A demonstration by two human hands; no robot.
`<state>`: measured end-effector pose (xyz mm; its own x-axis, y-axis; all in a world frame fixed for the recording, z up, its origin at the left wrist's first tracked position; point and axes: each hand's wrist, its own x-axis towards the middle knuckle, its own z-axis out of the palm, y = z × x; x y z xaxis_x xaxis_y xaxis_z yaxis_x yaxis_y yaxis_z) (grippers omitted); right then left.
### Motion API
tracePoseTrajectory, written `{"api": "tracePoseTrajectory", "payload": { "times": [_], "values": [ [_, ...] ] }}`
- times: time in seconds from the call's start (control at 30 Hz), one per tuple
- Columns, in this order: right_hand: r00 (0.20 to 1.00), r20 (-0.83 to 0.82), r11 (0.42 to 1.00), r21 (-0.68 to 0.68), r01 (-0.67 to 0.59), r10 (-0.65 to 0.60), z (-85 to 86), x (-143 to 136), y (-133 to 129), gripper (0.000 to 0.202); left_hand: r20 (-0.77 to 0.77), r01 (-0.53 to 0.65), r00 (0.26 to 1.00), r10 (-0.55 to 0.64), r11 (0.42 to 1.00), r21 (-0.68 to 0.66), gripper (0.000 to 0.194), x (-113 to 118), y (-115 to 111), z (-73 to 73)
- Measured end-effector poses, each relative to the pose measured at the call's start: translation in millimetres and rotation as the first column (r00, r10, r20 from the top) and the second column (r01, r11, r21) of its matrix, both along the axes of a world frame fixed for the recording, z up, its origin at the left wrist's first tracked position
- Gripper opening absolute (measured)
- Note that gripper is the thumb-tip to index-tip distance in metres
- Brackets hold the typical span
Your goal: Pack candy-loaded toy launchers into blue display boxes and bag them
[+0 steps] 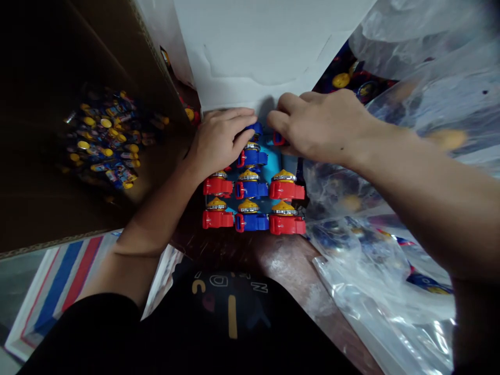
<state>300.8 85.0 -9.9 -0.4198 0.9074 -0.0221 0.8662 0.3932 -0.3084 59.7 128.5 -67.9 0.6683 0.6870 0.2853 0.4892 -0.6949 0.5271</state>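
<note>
Red and blue watch-like toys with yellow tops stand in three columns on a light blue surface [273, 164] in front of me. The middle column holds blue toys [252, 190]; red toys [287, 191] stand at the right and more red toys [217, 186] at the left. My left hand [221, 140] lies over the back of the left column, its fingertips at a blue toy at the back of the middle one. My right hand [308, 122] has its fingers curled round a toy at the back right, of which a little red and blue shows.
An upright white card panel [253, 47] rises behind the toys. At the left, a cardboard box [156, 67] holds many small yellow-capped items [113, 138]. Clear plastic bags [363, 250] with toys lie at the right. A striped bag [66, 281] is at the lower left.
</note>
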Motion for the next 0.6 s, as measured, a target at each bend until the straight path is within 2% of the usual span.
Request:
{"api": "tracePoseTrajectory", "payload": {
  "times": [0.07,0.13,0.2,0.27,0.33,0.4,0.47,0.53,0.6],
  "values": [
    [0.996,0.071,0.999,0.001,-0.047,0.047,-6.3,-0.8,-0.7,0.039,0.011,-0.004,1.0,0.004,1.0,-0.008,0.033,1.1,-0.8,1.5],
    [0.975,0.213,0.998,0.014,-0.063,0.059,-12.2,-1.3,2.6,0.042,0.011,-0.009,1.0,0.009,1.0,0.0,0.033,1.5,-1.6,3.3],
    [0.937,0.347,0.998,0.026,-0.055,0.042,-15.4,-0.3,5.8,0.055,0.002,-0.016,1.0,0.016,1.0,0.019,0.032,0.9,-1.9,4.3],
    [0.918,0.396,0.996,0.076,-0.049,0.015,-15.8,2.8,5.5,0.073,-0.008,-0.025,1.0,0.025,0.999,0.033,0.033,0.3,-1.3,3.7],
    [0.937,0.35,0.985,0.165,-0.054,-0.007,-15.3,6.9,1.7,0.071,-0.015,-0.021,1.0,0.021,0.999,0.037,0.033,1.5,-0.7,1.9],
    [0.964,0.263,0.975,0.222,-0.021,-0.039,-15.0,9.8,-2.7,0.049,-0.019,-0.013,1.0,0.014,0.999,0.041,0.033,5.2,-1.5,0.9],
    [0.977,0.195,0.98,0.196,0.047,-0.086,-13.6,11.5,-5.2,0.036,-0.016,-0.01,1.0,0.011,0.999,0.043,0.031,8.0,-4.4,3.5],
    [0.978,0.179,0.985,0.156,0.075,-0.103,-8.5,16.5,-5.6,0.041,0.017,-0.025,1.0,0.024,0.998,0.059,0.028,2.2,-7.1,10.2],
    [0.99,0.117,0.989,0.134,0.062,-0.078,-1.6,29.2,-5.3,0.049,0.117,-0.123,0.987,0.108,0.984,0.131,0.028,-19.6,-4.5,16.4]
  ]
}}
